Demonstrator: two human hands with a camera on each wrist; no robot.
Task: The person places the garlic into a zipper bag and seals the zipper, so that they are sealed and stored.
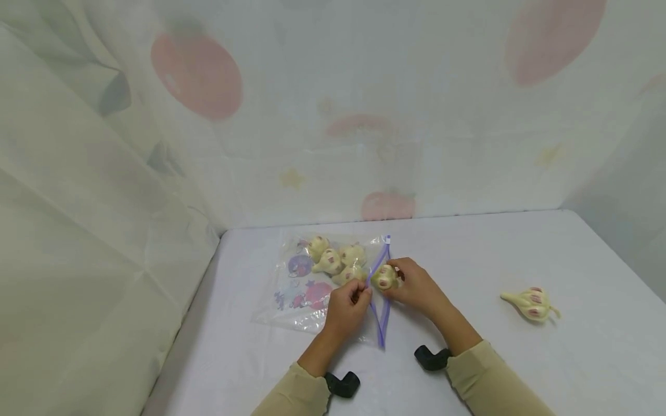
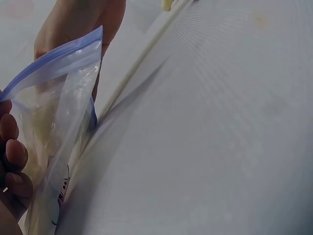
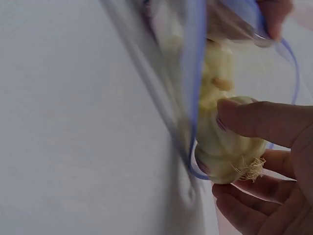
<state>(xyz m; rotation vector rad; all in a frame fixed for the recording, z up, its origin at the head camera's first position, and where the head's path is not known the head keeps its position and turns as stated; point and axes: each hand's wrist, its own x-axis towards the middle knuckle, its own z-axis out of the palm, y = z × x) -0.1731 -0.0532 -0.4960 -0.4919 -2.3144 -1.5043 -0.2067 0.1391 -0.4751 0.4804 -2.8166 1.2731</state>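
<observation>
A clear zip bag (image 1: 291,300) with a purple zip edge lies on the table, its mouth parted toward the right. Several garlic bulbs (image 1: 329,262) show through its plastic. My left hand (image 1: 346,309) pinches the upper layer of the bag at the zip edge; in the left wrist view its curled fingers (image 2: 17,155) sit against the plastic. My right hand (image 1: 418,289) grips one garlic bulb (image 3: 230,142) between thumb and fingers, right at the bag's mouth. The bulb's root tuft faces my palm in the right wrist view, and its front end is inside the opening.
Another garlic bulb (image 1: 533,304) lies alone at the right of the white table (image 1: 447,242). Black wrist mounts (image 1: 343,384) stick out beside both sleeves. A patterned curtain (image 1: 291,115) hangs along the back, and more cloth drapes at the left.
</observation>
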